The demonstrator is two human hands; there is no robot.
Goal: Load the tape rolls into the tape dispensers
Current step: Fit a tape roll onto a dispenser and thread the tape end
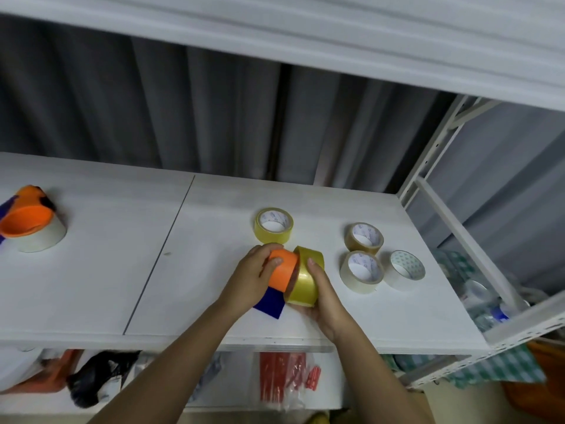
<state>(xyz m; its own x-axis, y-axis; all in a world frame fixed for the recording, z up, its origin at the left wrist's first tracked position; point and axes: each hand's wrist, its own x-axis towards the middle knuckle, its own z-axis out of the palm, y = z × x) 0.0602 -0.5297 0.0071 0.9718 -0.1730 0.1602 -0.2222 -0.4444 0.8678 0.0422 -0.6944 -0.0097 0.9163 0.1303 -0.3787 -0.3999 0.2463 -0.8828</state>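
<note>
My left hand grips an orange tape dispenser with a blue blade part below it. My right hand holds a yellow tape roll on edge, pressed against the dispenser's open side. Both sit just above the white shelf. A second yellow roll lies flat behind them. To the right lie a brownish roll, a clear roll and a white roll. At far left, another orange dispenser sits in a whitish roll.
A white metal rack post and rail bound the shelf on the right. A grey curtain hangs behind. Bags and red packets fill the shelf below. The upper shelf overhangs.
</note>
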